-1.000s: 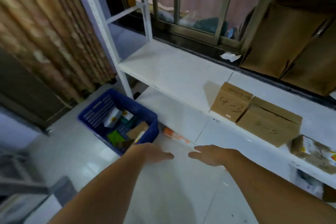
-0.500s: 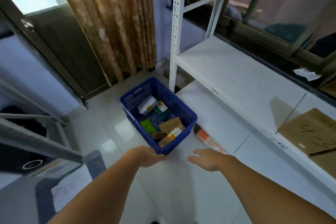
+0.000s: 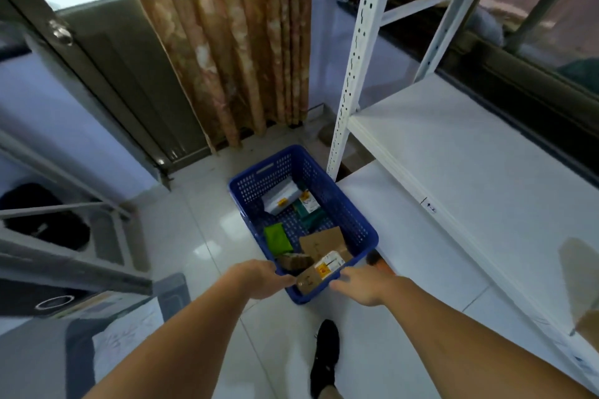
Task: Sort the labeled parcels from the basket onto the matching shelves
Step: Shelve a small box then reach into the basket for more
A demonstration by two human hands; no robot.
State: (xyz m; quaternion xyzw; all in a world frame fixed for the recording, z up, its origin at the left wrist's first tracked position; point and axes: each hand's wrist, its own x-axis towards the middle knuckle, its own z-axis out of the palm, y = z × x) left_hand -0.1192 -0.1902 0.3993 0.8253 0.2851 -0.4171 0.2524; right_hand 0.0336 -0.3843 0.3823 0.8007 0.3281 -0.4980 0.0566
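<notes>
While the blue perforated plastic basket [image 3: 301,220] sits on the floor beside the white metal shelves [image 3: 453,152], both my hands [image 3: 259,278] [image 3: 363,287] reach empty, fingers loosely spread, toward the near brown cardboard parcel [image 3: 321,270] to grasp next.

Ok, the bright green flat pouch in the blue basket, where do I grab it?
Pinch the green pouch by its near short edge, coming straight down: it lies flat on the blue basket floor, with open mesh around it and cardboard parcels to its right.
</notes>
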